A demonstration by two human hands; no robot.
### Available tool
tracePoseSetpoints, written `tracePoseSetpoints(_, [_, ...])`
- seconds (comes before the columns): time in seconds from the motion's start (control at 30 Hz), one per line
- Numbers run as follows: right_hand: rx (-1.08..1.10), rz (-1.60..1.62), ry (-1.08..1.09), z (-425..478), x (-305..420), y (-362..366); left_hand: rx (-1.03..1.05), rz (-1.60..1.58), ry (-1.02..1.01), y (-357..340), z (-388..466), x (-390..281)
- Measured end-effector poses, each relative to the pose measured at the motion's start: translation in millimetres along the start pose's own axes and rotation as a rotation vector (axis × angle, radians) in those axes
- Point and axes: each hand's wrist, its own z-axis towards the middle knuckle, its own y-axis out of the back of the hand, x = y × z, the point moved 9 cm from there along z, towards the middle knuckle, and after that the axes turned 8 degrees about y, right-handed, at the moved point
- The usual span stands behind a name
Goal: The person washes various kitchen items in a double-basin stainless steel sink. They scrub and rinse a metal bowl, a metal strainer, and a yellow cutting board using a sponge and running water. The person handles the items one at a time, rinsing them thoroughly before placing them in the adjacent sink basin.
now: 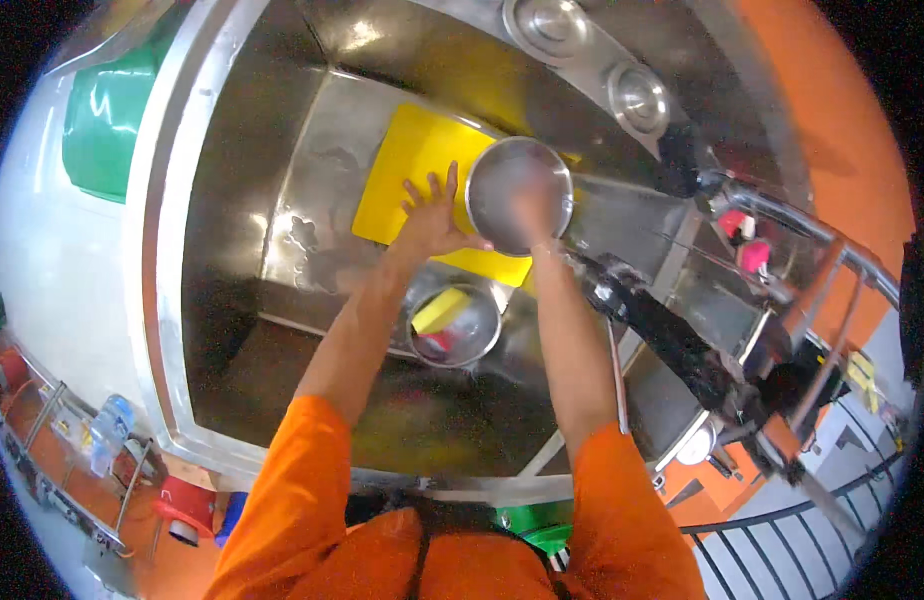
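A yellow board [394,172] lies on the bottom of a large stainless steel sink [312,195]. On its right part stands a round metal bowl [488,169]. My left hand [435,217] is spread over the board, thumb at the bowl's lower left edge, holding nothing. Inside the bowl is my right hand [535,206], blurred, so whether it grips something cannot be told. Nearer my body is a smaller round metal bowl [480,349] with a yellow sponge [441,311] and something red in it.
Two round metal lids or dishes [638,97] sit on the sink's far ledge. A black hose or faucet assembly [657,322] crosses the sink's right side, near my right forearm. Metal rails [807,217] stand beyond it. At the far left is a green container [105,124].
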Motion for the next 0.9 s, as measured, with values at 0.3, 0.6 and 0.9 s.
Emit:
tracePoseSetpoints(0.3, [0.705,-0.19,-0.353,2.3,-24.9,-32.3,-0.058,0.079,0.066,-23.5,4.5,10.4])
tracePoseSetpoints(0.6, [0.508,-0.507,0.313,20.4,-7.0,-32.0,0.025,0.16,0.103,-36.1,8.7,22.8])
tracePoseSetpoints(0.9, [0.478,-0.357,0.129,40.4,-40.4,-40.9,0.13,0.191,0.108,-36.0,3.2,5.4])
